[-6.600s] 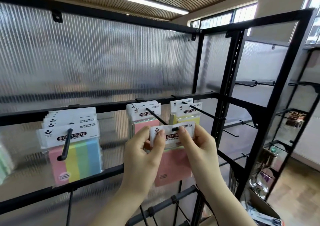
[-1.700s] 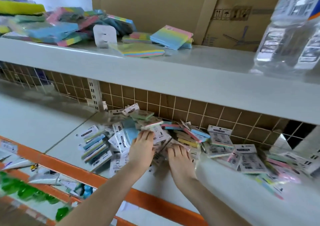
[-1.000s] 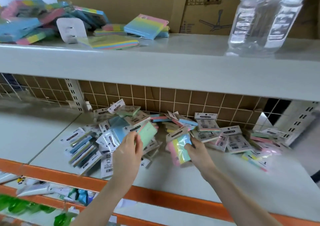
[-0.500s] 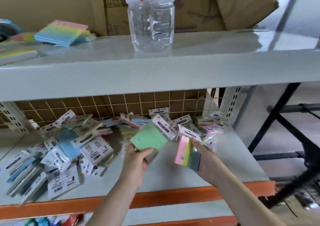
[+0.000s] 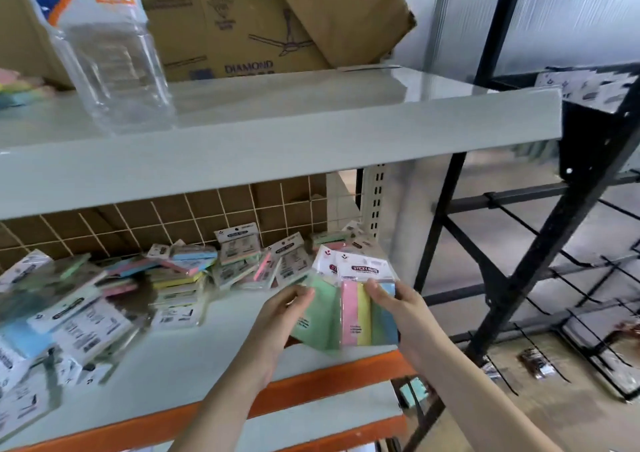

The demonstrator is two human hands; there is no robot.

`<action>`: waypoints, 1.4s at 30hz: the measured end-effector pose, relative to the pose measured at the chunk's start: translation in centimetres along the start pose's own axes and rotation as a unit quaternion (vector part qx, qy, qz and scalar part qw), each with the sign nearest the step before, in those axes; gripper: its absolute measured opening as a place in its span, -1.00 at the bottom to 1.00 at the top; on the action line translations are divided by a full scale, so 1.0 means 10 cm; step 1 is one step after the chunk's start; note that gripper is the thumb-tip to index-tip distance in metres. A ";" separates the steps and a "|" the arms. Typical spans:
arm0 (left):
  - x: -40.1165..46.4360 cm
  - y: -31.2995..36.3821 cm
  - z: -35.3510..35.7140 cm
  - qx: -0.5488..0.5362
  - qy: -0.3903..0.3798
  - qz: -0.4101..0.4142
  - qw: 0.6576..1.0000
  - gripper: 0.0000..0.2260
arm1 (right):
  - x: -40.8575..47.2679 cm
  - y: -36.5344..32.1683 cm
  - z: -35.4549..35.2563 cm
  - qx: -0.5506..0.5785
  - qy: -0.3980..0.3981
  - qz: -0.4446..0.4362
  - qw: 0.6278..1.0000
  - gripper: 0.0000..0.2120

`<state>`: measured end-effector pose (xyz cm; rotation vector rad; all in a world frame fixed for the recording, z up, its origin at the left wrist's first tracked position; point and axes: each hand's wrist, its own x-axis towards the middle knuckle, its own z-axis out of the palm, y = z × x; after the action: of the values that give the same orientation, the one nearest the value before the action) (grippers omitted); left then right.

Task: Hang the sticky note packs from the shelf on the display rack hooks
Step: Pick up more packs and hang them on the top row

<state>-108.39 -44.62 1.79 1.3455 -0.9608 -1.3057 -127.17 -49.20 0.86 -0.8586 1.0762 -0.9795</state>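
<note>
Shop or stockroom. Grey metal shelf [image 5: 242, 358] with orange front edge, packaged sticky note packs [image 5: 194, 271] heaped along its back edge by a wire grid panel [image 5: 194, 216]. Cardboard boxes [image 5: 242, 26] and a clear plastic bottle [image 5: 110, 57] on the upper shelf. Black display rack [image 5: 540, 244] with hooks at right, ribbed translucent panels behind.

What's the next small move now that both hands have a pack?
Probably carry both packs right toward the black display rack. The left hand grips the green pack, the right hand the striped pack, both lifted off the shelf, so nothing remains to pick.
</note>
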 end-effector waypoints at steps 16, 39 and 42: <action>0.25 -0.08 0.96 0.149 0.053 0.066 0.985 -0.62 | -0.51 -0.13 -0.59 -0.096 0.114 -0.135 0.979 -0.78; -0.50 0.20 2.16 0.025 -0.061 0.277 0.959 -0.43 | -1.42 -0.37 -1.66 0.031 0.318 -0.228 0.920 -0.72; -0.58 0.22 2.46 0.047 -0.071 0.282 0.956 -0.42 | -1.49 -0.43 -1.98 0.050 0.333 -0.242 0.910 -0.73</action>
<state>-133.19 -42.38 6.86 0.9475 -1.3984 -0.9299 -149.66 -38.52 4.24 -0.7316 1.3956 -1.8180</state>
